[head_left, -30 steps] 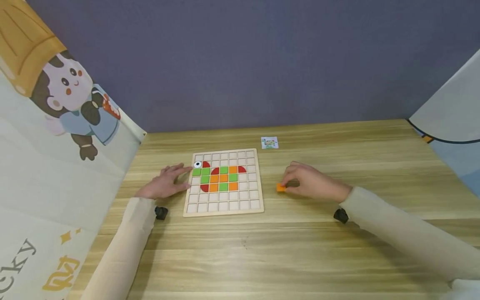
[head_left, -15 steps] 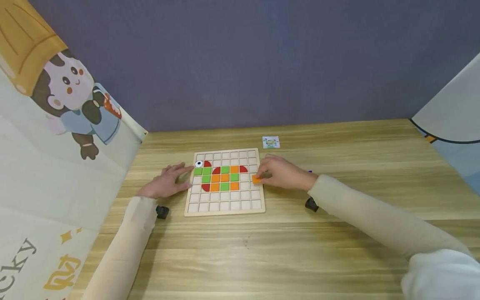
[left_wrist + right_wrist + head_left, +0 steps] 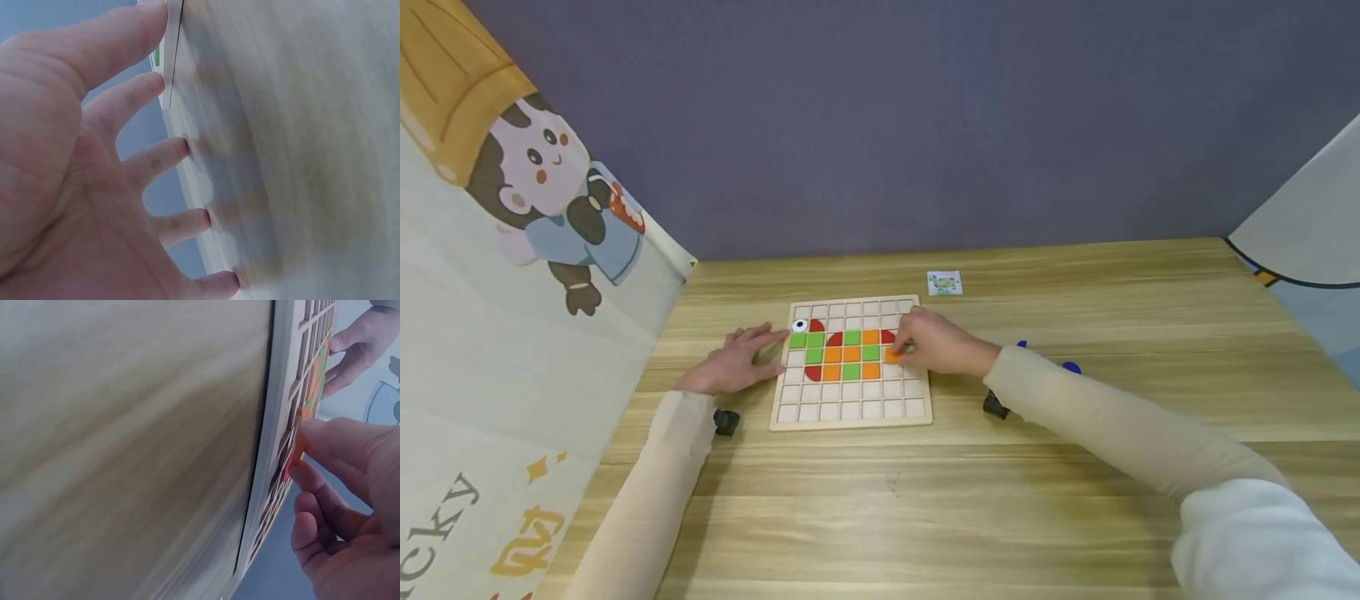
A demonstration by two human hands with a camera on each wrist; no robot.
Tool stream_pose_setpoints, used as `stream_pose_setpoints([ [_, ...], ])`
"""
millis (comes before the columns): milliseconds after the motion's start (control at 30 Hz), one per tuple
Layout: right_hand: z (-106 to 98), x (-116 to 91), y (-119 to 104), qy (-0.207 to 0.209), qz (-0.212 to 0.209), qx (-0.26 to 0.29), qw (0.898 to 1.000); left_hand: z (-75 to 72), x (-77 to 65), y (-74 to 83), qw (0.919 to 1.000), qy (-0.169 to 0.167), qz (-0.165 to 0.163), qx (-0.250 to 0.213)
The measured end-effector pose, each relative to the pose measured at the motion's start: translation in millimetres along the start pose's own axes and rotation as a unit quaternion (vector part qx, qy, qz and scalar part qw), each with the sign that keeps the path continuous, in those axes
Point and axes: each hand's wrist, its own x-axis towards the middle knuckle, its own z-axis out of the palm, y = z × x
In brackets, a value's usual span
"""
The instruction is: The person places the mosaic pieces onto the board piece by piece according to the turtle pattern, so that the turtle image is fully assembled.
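A square wooden grid board (image 3: 850, 423) lies on the table, holding green, orange and red tiles and a white eye tile (image 3: 800, 325). My right hand (image 3: 942, 342) pinches an orange square tile (image 3: 891, 356) between thumb and finger, over the cell right of a green tile in the second row of the body. In the right wrist view that orange tile (image 3: 300, 440) stands tilted against the grid. My left hand (image 3: 733, 360) has its fingers spread, and thumb and index finger touch the board's left edge; the other fingertips rest on the table in the left wrist view.
A small picture card (image 3: 944, 282) lies behind the board to the right. Blue pieces (image 3: 1071, 367) show past the right forearm, partly hidden by it. A dark wall panel (image 3: 955, 125) rises behind the wooden table (image 3: 865, 508).
My right hand has carried the orange tile leftward from the table onto the board. Blue pieces have come into view behind the right forearm. The left hand stays at the board's edge.
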Motion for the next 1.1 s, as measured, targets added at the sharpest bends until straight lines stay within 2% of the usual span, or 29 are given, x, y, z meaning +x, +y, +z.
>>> stream_pose_setpoints([
  [233, 1.4, 4.5, -4.7, 0.01, 0.018, -0.002, 1.0, -0.5, 2.1, 1.0, 1.0, -0.001, 0.001, -0.005],
  [667, 2.5, 4.2, -2.0, -0.009, 0.024, -0.002, 1.0, 0.5, 3.6, -0.6, 1.0, -0.004, 0.0, -0.005],
  [800, -8.1, -5.0, 3.7, -0.009, 0.023, 0.007, 1.0, 0.7, 4.3, -0.6, 1.0, -0.004, -0.001, -0.006],
  [967, -27.0, -24.5, 19.3, 0.017, 0.014, 0.002, 1.0, -0.7, 3.7, 0.0, 1.0, -0.004, -0.004, -0.004],
  [1100, -40.2, -44.7, 33.2, 0.017, 0.036, -0.002, 0.999, -0.7, 3.0, -1.6, 1.0, -0.005, -0.004, -0.005],
])
